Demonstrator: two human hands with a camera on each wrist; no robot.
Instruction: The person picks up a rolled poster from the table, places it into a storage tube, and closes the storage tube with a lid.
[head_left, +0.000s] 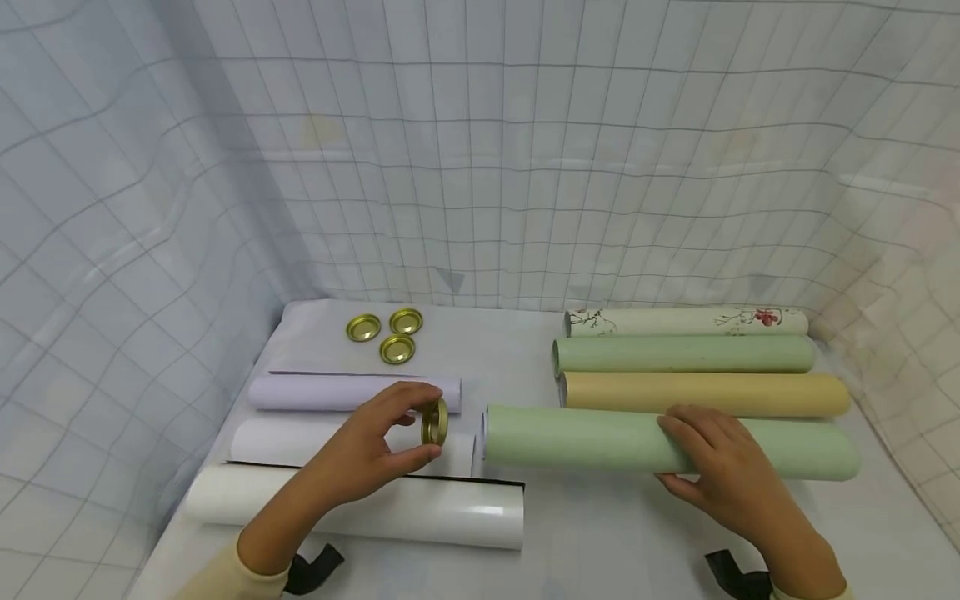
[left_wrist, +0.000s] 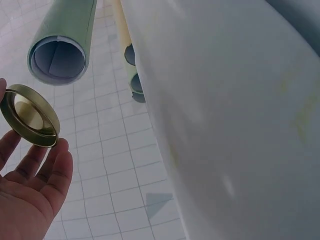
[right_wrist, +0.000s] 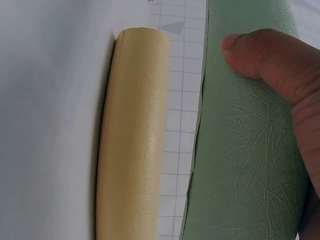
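In the head view my left hand [head_left: 378,442] pinches a round gold metal lid [head_left: 434,422] on edge between thumb and fingertips, above the white rolls. The left wrist view shows the shallow, rimmed lid [left_wrist: 31,115] close to the open end of a green roll [left_wrist: 59,60]. That roll is a light green textured wallpaper roll [head_left: 577,437], lying crosswise at the front right. My right hand [head_left: 723,467] grips it around its middle. In the right wrist view the thumb [right_wrist: 265,55] lies across the green roll [right_wrist: 245,165]; the other fingers are mostly hidden.
Beyond the held roll lie a yellow roll [head_left: 705,393], another green roll [head_left: 682,354] and a floral roll [head_left: 675,322]. On the left are a lilac roll [head_left: 322,392], a white roll [head_left: 270,440] and a glossy white roll [head_left: 420,510]. Three gold lids [head_left: 397,349] rest at the back left.
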